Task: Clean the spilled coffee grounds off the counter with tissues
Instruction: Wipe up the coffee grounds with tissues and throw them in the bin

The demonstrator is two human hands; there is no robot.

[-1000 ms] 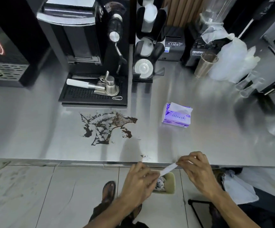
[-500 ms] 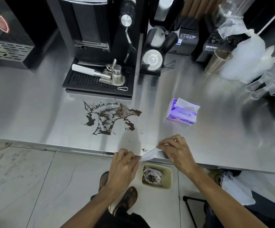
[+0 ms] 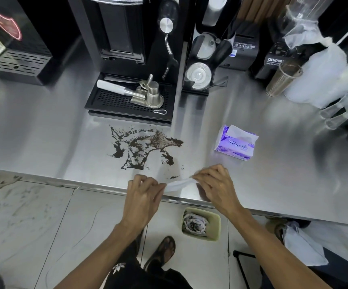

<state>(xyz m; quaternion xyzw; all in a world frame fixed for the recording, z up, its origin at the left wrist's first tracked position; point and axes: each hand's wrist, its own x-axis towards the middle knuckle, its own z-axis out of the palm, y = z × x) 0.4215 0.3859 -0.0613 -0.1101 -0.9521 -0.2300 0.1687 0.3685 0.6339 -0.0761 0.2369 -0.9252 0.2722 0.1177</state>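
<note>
My left hand (image 3: pixel 143 197) and right hand (image 3: pixel 217 188) are bare, and both forearms are uncovered as far as they show. On my legs I wear black cloth (image 3: pixel 164 278) printed with a white trefoil logo (image 3: pixel 119 268). One foot shows a dark brown, open-toed strapped sandal (image 3: pixel 162 250).

View count: one, wide-angle. Head camera, worn on my head, facing forward and steeply down. Nearest the lens: my left hand (image 3: pixel 141 197) and right hand (image 3: pixel 214 184), lower centre, over the desk's (image 3: pixel 43 132) front edge. Farthest: coffee machine (image 3: pixel 123 38) along the top. Floor (image 3: pixel 33 226) and my sandalled foot (image 3: pixel 164 250) fill the bottom.
</note>
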